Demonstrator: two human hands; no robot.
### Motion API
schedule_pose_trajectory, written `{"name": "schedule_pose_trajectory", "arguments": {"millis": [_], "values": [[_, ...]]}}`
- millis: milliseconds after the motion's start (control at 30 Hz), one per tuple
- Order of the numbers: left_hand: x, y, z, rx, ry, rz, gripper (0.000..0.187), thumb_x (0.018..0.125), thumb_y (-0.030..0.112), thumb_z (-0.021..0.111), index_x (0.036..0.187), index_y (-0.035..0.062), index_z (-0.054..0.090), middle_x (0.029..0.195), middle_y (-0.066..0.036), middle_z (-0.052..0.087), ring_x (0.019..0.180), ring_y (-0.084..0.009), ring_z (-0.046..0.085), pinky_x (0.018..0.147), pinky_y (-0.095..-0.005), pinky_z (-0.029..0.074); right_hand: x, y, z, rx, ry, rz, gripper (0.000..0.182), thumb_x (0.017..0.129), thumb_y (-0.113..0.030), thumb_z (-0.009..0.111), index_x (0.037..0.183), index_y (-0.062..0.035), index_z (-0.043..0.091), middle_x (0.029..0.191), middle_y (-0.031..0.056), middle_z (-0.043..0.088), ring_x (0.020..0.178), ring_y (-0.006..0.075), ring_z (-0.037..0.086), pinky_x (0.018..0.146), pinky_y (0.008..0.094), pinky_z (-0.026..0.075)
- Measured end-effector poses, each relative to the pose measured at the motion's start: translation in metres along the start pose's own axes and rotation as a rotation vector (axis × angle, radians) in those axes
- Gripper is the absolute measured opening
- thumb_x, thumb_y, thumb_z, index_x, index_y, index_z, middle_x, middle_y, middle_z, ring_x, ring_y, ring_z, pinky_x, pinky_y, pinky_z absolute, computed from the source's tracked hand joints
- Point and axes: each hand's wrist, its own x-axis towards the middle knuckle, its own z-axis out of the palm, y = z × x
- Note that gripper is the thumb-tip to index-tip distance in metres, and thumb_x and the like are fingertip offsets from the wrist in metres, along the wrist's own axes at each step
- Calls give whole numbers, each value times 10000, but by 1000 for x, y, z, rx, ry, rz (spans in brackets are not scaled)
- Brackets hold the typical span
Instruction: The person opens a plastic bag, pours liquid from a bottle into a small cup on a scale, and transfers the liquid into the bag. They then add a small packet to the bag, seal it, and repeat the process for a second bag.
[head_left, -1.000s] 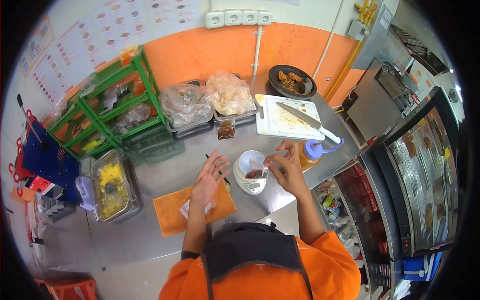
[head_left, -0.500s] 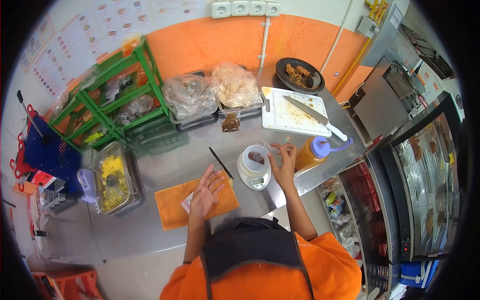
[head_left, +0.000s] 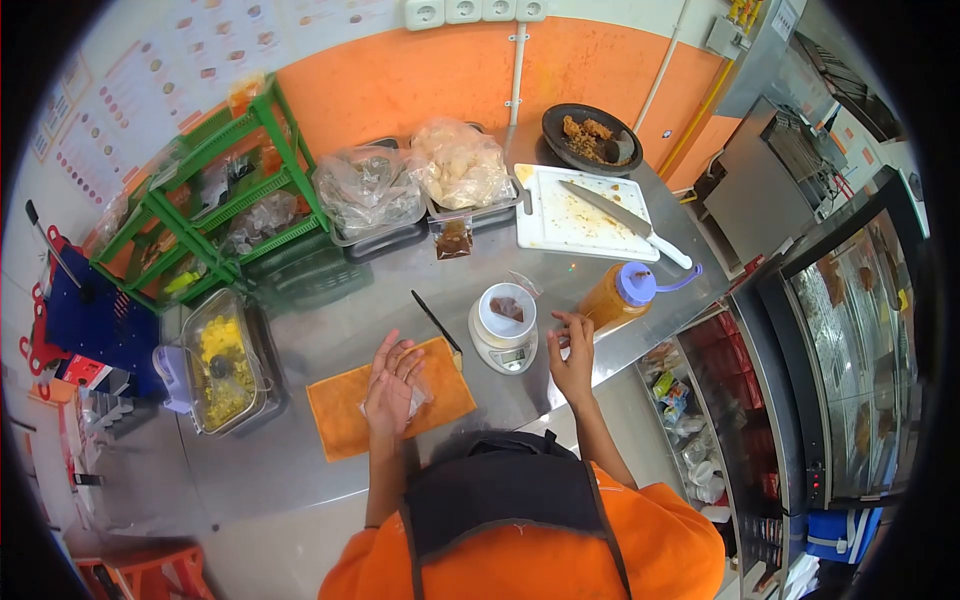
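On the small white kitchen scale (head_left: 513, 357) stands a white cup (head_left: 497, 325) holding a clear plastic bag of dark reddish-brown contents (head_left: 508, 308). My right hand (head_left: 573, 358) is just right of the scale, apart from it, thumb and fingers bent close; whether something is between the fingertips is too small to tell. My left hand (head_left: 391, 385) hovers palm up over the orange cloth (head_left: 340, 412), fingers apart, holding nothing. A clear plastic piece (head_left: 418, 396) shows beside it. A thin black-handled tool (head_left: 436, 317) lies at the cloth's upper edge.
A sauce bottle with a purple lid (head_left: 615, 297) stands right of the scale. Behind are a white cutting board (head_left: 560, 230) with a knife (head_left: 615, 213), a stone mortar (head_left: 560, 150), bagged food trays and a green rack (head_left: 215, 215). A yellow-food container (head_left: 228, 375) sits left.
My right hand has drawn back from the cup and the clear bag's edge, down and to the right. My left hand has shifted slightly left. The camera view has moved a little.
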Motion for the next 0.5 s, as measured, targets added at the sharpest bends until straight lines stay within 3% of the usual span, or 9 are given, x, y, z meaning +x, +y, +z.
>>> {"name": "schedule_pose_trajectory", "arguments": {"millis": [300,500], "values": [[4,-3,1,1,13,11,685,909,320,496,1458,-4,245,1298,-140,453,1213,-282,473,1056,-382,366,-21,10,-4,13,-3,69,202,860,-25,591,1062,-19,600,1017,114,524,744,165,584,636,282,465],[7,-4,10,3,17,-6,642,905,301,485,1438,6,284,1282,-134,469,1197,-275,484,1040,-382,376,-14,22,13,97,15,115,195,878,-58,601,1060,11,585,993,154,584,834,233,623,687,309,509]]}}
